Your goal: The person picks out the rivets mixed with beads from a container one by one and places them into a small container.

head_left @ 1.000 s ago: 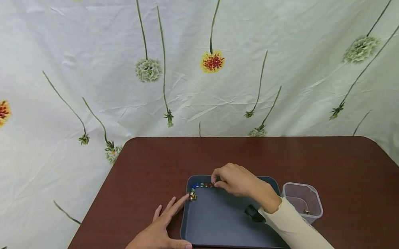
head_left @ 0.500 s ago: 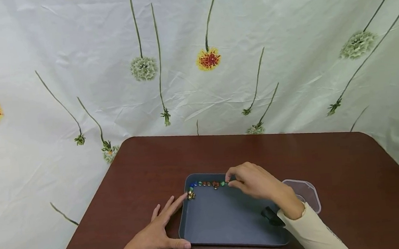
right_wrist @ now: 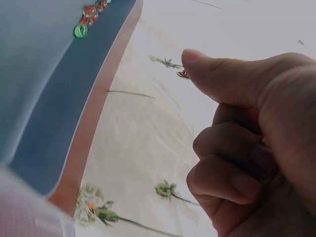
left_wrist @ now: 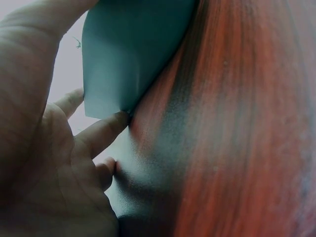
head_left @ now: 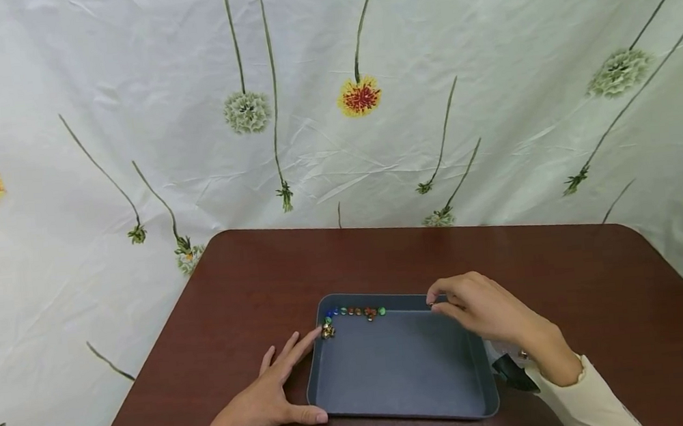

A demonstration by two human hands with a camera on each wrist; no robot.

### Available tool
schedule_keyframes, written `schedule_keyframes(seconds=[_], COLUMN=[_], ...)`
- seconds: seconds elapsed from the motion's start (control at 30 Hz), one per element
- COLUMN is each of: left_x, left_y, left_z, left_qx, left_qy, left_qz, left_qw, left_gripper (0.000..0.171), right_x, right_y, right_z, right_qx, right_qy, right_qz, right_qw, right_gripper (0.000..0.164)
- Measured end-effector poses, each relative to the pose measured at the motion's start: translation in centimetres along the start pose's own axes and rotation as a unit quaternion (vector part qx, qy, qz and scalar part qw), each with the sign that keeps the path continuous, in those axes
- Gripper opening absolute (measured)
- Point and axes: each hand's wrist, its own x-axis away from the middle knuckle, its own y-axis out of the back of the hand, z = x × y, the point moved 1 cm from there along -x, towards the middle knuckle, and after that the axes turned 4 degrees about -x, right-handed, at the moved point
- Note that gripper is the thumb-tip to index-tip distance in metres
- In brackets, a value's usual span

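Observation:
A dark grey tray [head_left: 399, 365] lies on the table. Along its back edge and left corner sit several small glass marbles: blue, green and reddish brown, with a green marble [head_left: 382, 311] at the row's right end. A small gold cluster [head_left: 327, 331] lies at the left wall. My left hand [head_left: 273, 398] spreads its fingers at the tray's left side, thumb at the front corner. Over the tray's back right corner, my right hand [head_left: 486, 305] pinches a small, shiny brown piece [right_wrist: 182, 74] between thumb and index finger; most of it is hidden behind the thumb.
A clear plastic container [head_left: 503, 348] stands right of the tray, mostly hidden by my right wrist, with a small shiny thing [head_left: 523, 354] in it. The brown table [head_left: 273, 274] ends at a hanging flowered cloth [head_left: 196, 117].
My right hand has moved right along the tray's back edge, from the row of marbles to the back right corner, uncovering the green marble. My left hand has stayed at the tray's left side.

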Motion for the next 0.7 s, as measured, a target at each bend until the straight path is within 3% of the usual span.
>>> schedule_keyframes(seconds=[0.33,0.7], left_x=[0.0,0.0], left_y=[-0.1,0.0], left_z=[0.0,0.1], left_qx=[-0.001,-0.001], left_qy=[0.000,0.000], left_qz=[-0.004,-0.004], left_qw=[1.0000,1.0000], left_gripper=[0.109,0.109], right_x=[2.8,5.5], right_y=[1.6,2.0], right_z=[-1.1,-2.5], right_qx=[-0.017,-0.032], right_qy=[0.007,-0.042], right_qz=[-0.006,-0.010], right_qw=[1.000,0.999], right_gripper=[0.007,0.008])
